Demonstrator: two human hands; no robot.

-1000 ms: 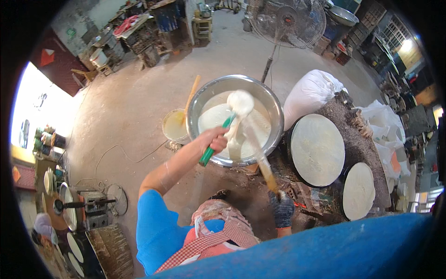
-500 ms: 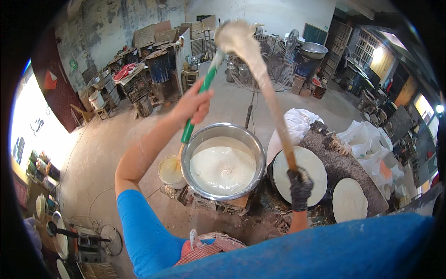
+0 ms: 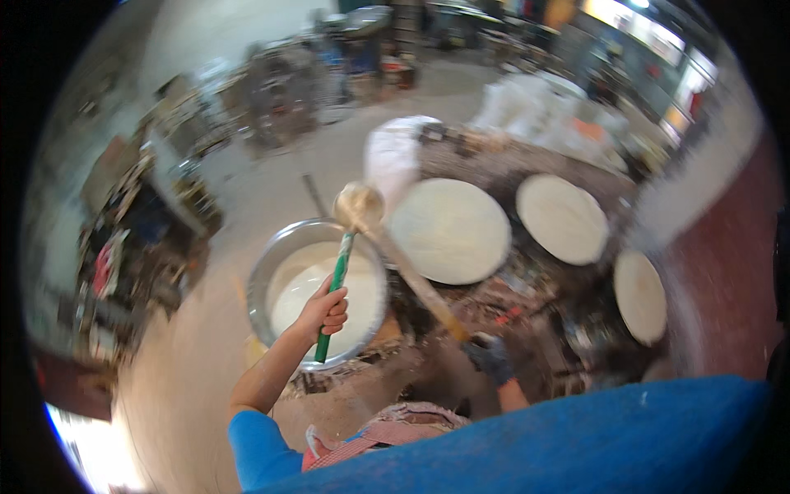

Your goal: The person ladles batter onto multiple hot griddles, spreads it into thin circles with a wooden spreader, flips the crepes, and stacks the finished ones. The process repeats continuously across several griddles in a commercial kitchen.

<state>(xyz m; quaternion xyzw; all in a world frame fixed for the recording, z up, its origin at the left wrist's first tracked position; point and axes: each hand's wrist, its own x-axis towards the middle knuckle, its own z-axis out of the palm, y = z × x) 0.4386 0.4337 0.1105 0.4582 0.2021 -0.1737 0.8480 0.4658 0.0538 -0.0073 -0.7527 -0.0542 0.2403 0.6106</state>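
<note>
My bare left hand [image 3: 325, 313] is closed around a green-handled tool [image 3: 341, 272], which reaches up to a batter-coated ladle head [image 3: 358, 202]. My dark-gloved right hand [image 3: 485, 354] grips a long wooden stick [image 3: 420, 284], whose far end meets the ladle head; I cannot tell exactly how they touch. Under my left hand stands a large steel bowl [image 3: 257, 288] of white batter [image 3: 288, 296]. To its right, beyond the stick, lies a round pale sheet on a griddle [image 3: 453, 235], with two more rounds [image 3: 562, 218] [image 3: 639, 296] further right.
A white sack [image 3: 387, 156] stands behind the first round. Crumpled plastic bags [image 3: 535, 123] lie at the back right. A worn red surface [image 3: 724, 272] is at the far right. Blurred clutter [image 3: 115, 272] lines the left wall.
My view has turned right, bringing a third round into sight. Both tools, raised high over the bowl half a second ago, are now lower, with the ladle head at the bowl's back right.
</note>
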